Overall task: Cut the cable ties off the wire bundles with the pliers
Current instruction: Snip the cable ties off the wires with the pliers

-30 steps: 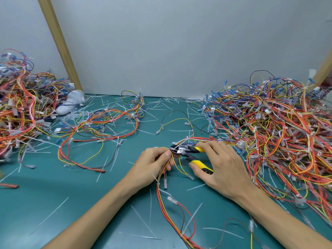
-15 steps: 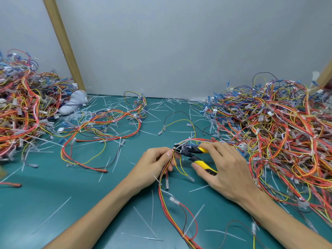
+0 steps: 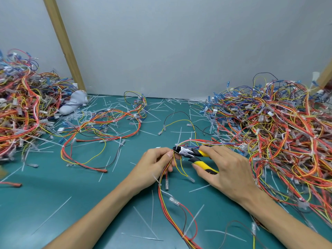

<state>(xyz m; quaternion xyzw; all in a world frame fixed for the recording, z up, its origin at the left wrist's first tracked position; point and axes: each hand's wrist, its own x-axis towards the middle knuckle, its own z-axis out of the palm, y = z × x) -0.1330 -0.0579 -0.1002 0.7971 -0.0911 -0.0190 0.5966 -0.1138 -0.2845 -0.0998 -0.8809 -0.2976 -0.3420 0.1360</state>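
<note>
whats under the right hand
The yellow-and-black handles of the pliers lie under the right hand, whose fingers curl round them. Strands of the wire bundle pass behind its fingertips. What lies on the green mat below the palm is covered.

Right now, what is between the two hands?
In the head view, the metal nose of the pliers pokes across the gap from the right hand toward the left hand, and thin yellow and red wires hang down there.
</note>
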